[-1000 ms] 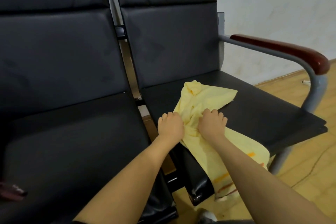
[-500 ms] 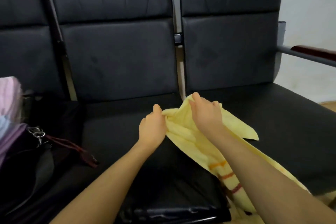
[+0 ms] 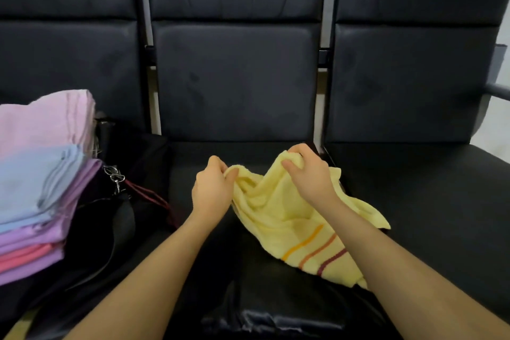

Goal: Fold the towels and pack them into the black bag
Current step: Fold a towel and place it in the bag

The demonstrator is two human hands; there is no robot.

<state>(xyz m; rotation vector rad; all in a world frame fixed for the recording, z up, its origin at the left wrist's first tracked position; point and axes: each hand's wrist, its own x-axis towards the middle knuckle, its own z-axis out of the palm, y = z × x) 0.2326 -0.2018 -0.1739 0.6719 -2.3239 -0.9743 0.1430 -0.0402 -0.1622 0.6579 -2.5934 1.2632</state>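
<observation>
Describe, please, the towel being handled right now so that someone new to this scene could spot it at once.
Find the row of black padded seats; on the middle seat, the left hand and the right hand pinch a crumpled yellow towel. Unlike the folded pink, blue and purple towels stacked at far left, it is unfolded and has orange and dark red stripes near one end.

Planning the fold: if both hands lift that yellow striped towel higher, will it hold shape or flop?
Likely floppy: the yellow striped terry towel already sags between the left hand and right hand. Probably light, since pinching fingers hold it up. Its striped end trails on the black seat, so it may drag.
</observation>
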